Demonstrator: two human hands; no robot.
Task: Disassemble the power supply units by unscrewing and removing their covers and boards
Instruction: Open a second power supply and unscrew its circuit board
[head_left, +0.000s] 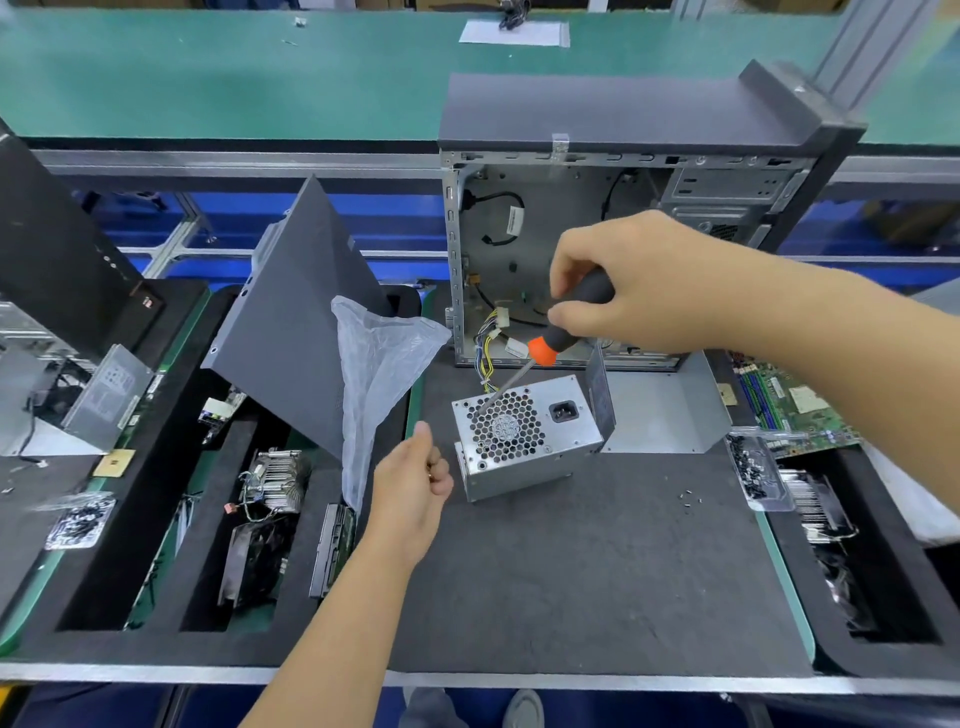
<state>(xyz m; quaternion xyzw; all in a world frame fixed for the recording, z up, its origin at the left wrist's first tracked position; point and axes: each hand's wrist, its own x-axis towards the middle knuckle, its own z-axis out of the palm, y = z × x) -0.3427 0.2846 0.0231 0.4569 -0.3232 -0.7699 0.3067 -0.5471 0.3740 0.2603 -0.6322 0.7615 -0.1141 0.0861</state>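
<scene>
In the head view, the right hand (639, 283), entering from the right of the frame, is clenched around the black handle of a screwdriver (558, 335) with an orange collar; its shaft slants down to the left and the tip rests at the upper left corner of the fan grille on the power supply unit (524, 434). The left hand (413, 480), coming up from the bottom centre, hovers just left of the unit with fingers loosely curled and thumb raised; it touches nothing, though a small item in the curl of the fingers cannot be made out. The unit is a bare silver metal box standing tilted on the dark mat (597, 571) at the middle of the frame, its honeycomb fan grille and black power socket facing the camera, a bundle of coloured wires trailing from its rear. Just right of it lies a grey metal cover (670, 410), and behind stands an open computer case (597, 249). A few loose screws (688, 499) lie on the mat to the right.
</scene>
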